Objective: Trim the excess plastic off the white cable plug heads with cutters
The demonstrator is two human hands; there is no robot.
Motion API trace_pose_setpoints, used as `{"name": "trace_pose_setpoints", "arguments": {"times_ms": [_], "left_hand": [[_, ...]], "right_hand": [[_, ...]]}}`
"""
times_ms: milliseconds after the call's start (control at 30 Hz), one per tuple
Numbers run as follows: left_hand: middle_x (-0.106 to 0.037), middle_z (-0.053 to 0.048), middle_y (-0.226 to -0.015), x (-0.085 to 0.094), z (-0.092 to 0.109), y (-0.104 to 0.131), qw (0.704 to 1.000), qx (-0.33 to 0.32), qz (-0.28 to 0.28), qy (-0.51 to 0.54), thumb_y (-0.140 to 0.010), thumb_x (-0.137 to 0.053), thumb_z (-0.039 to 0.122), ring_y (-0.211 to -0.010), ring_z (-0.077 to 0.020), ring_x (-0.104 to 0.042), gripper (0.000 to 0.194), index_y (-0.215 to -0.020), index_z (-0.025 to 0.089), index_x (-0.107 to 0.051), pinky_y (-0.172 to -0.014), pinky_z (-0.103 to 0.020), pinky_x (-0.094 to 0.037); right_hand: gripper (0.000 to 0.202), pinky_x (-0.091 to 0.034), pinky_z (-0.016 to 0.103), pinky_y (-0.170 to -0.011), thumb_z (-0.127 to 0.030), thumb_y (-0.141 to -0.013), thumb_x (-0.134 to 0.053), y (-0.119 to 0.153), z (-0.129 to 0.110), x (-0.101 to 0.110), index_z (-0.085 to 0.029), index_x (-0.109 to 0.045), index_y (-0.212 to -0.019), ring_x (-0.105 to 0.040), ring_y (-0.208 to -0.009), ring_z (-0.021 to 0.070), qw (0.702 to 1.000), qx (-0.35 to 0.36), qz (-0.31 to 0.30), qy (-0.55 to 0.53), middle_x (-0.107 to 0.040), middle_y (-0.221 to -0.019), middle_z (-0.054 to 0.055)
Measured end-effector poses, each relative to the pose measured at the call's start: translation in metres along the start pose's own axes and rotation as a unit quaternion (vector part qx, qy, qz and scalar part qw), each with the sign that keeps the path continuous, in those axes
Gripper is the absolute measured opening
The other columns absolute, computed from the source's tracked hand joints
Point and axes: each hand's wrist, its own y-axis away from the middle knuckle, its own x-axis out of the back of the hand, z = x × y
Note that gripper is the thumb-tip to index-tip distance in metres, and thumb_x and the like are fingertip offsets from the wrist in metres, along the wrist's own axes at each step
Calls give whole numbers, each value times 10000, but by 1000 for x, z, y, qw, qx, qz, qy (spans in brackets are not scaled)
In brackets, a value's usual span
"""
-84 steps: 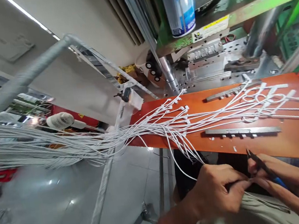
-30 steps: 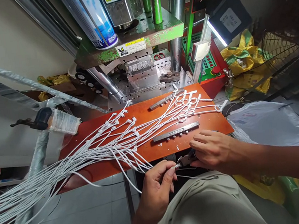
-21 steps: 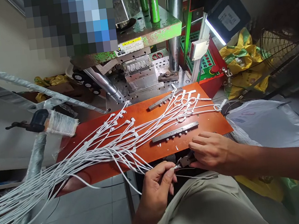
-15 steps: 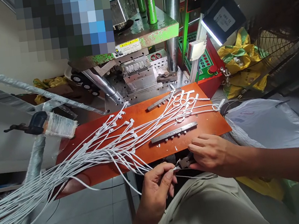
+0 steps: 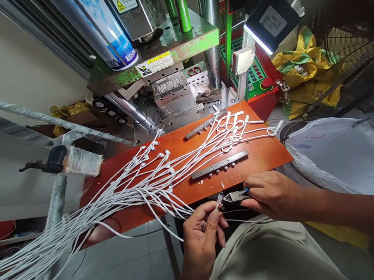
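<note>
My left hand [image 5: 203, 233] pinches a white cable just behind its small connector end [image 5: 219, 198], which points up between thumb and fingers. My right hand [image 5: 270, 195] is wrapped round a pair of cutting pliers [image 5: 237, 196]. The jaws of the pliers sit just right of the connector; whether they touch it I cannot tell. Above my hands lies an orange board [image 5: 271, 157] with a bundle of white cables [image 5: 122, 198] spread over it. A metal bar with small pegs [image 5: 220, 165] rests near the board's front edge, and a second bar [image 5: 202, 128] lies further back, partly under cables.
Behind the board stands a green press [image 5: 192, 44] with a metal mould [image 5: 172, 94] on its bed. A blue spray can [image 5: 105, 27] is on the press. A lamp [image 5: 273, 20] leans in at right, above a white-lined bin [image 5: 342, 153]. A clamp [image 5: 56, 159] grips the left frame.
The pliers have drawn back slightly to the right, and the connector end now shows more clearly, tilted upward. The whole view has shifted a little.
</note>
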Motion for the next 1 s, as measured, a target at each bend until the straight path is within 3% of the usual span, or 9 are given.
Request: {"name": "trace_pose_setpoints", "arguments": {"times_ms": [167,400,600,1000], "left_hand": [[-773,-46,-758,-11,3,1,997,-2,70,26,-974,-814,594,-436,-101,-665,475,-1128,160,-696,-418,-138,-349],[-774,-23,-745,-25,9,1,992,16,102,77,-934,-855,584,-369,-65,-579,482,-1079,178,-639,-385,-126,-328],[-754,2,-715,-26,13,-5,985,35,88,143,-860,-914,559,-311,-46,-494,509,-1042,190,-614,-353,-138,-331],[-761,1,-733,-27,3,-11,976,45,114,180,-867,-906,539,-318,-56,-516,500,-1072,189,-613,-357,-140,-349]], "right_hand": [[535,-399,353,-694,-365,-1200,-466,2,-16,-15,-193,-629,-721,-548,-758,202,999,-24,40,-3,-679,-858,82],[466,-448,383,-786,-317,-1169,-522,-12,-21,-31,-188,-657,-742,-571,-857,238,991,-45,119,36,-719,-1001,124],[375,-469,402,-835,-262,-1131,-583,-16,-22,-34,-186,-673,-776,-584,-893,246,990,-51,122,53,-725,-1044,116],[238,-485,425,-863,-226,-1067,-682,-16,-18,-39,-183,-697,-834,-620,-969,273,990,-53,109,77,-730,-1093,120]]}}
